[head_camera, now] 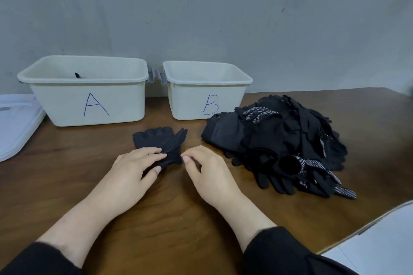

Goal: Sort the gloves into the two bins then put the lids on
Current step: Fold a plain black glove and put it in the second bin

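A black glove (pixel 159 139) lies flat on the brown table, fingers pointing away from me. My left hand (pixel 131 172) holds its cuff, fingers on top and thumb underneath. Beside the cuff's right edge, my right hand (pixel 207 169) has its fingers loosely curled with the fingertips at the glove's edge. Whether it pinches the fabric is unclear. To the right sits a pile of black gloves (pixel 286 145), some with white dotted palms. At the back stand two cream bins: bin A (pixel 89 105) with a dark item showing inside, and bin B (pixel 201 100).
Two white lids (pixel 15 125) are stacked at the left edge of the table. A grey wall stands right behind the bins. The table's right front edge (pixel 362 227) runs diagonally, with pale floor beyond it.
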Tool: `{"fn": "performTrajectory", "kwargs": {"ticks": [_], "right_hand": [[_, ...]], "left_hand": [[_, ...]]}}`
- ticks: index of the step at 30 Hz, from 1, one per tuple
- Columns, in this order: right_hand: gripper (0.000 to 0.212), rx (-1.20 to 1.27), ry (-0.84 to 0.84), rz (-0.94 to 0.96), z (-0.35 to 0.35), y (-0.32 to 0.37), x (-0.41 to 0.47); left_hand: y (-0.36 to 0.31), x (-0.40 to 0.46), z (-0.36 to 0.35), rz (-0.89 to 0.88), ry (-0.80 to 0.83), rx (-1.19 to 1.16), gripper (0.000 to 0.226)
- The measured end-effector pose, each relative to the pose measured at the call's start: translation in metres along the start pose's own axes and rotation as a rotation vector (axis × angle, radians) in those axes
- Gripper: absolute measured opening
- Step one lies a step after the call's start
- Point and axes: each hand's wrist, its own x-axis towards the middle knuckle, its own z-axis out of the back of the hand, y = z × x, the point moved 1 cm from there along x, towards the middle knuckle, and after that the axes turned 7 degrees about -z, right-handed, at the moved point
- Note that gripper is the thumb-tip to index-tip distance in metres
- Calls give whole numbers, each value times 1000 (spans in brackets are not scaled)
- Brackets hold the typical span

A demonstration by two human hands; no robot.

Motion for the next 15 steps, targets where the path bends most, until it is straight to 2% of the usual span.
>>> {"fn": "performTrajectory", "kwargs": {"ticks": [7, 13, 15], "right_hand": [[15, -37, -105, 8, 64, -13, 0], [9, -176, -185, -55, 137, -33, 7], [9, -230, -149, -126, 161, -43, 8]], "left_hand": [[-32, 8, -12, -99, -89, 27, 20], [-73, 20, -36, -189, -101, 4, 22], [-84, 22, -42, -218, -86, -2, 25]]}}
